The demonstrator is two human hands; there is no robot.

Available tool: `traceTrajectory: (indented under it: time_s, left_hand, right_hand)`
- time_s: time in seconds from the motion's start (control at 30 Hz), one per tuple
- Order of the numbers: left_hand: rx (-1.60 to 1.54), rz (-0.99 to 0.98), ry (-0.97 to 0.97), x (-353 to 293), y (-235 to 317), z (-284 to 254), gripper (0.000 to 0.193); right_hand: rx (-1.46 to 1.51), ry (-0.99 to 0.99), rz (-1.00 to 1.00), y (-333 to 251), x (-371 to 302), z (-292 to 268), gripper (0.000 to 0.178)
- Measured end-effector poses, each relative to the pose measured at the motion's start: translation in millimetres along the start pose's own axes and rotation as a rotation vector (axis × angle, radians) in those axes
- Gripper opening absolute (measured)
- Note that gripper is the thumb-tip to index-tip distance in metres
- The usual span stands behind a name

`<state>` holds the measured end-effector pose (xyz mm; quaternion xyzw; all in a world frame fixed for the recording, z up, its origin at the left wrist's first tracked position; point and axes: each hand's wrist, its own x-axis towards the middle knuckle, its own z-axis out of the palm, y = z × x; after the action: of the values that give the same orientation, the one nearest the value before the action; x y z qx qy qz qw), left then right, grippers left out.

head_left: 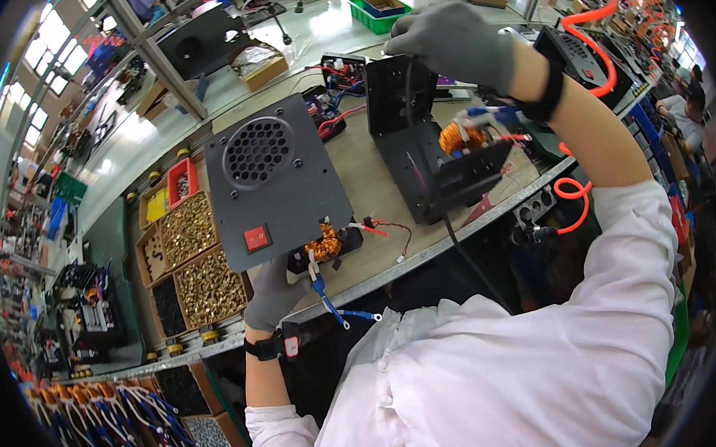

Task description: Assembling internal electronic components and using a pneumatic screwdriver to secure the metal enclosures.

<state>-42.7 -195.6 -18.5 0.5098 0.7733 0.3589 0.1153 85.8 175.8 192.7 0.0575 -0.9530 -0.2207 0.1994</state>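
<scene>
My left hand (pixel 274 297), in a grey glove, grips the lower edge of a black metal case (pixel 304 190) with a round honeycomb vent and a red rocker switch (pixel 256 238); some fingers are hidden beneath it. A copper-wound coil (pixel 323 243) and blue-ended leads (pixel 330 302) stick out at its lower right. My right hand (pixel 455 44), also gloved, is raised with curled fingers at the upper edge of an open black housing (pixel 407 152). What it pinches is hidden. A black cable (pixel 426 163) hangs down from beside those fingers, in front of the housing and another copper coil (pixel 461 137).
Bins of brass fasteners (pixel 209 286) stand left of the case, beside a small red tray (pixel 182 181). Small circuit assemblies (pixel 320 112) lie behind. A green tray (pixel 378 14) is farther back. An orange coiled hose (pixel 599 33) hangs at right, and a socket strip (pixel 534 206) sits below the bench edge.
</scene>
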Motion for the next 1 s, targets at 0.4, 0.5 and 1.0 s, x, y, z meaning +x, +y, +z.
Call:
traceTrajectory:
  time_s: [0.4,0.5,1.0]
  left_hand:
    - [0.328,0.118,-0.078,18.0,-19.6,15.4,0.076]
    - [0.265,0.138,-0.037,17.9,-24.3,22.2,0.079]
    - [-0.056,0.046,-0.174,10.2,13.8,-5.6,0.085]
  right_hand:
    - [0.772,-0.141,-0.031,-90.8,-94.6,-160.2,0.019]
    - [0.955,-0.759,0.307,-131.5,-143.7,-119.8,0.029]
    - [0.524,0.031,0.180,-230.4,-80.8,17.5,0.049]
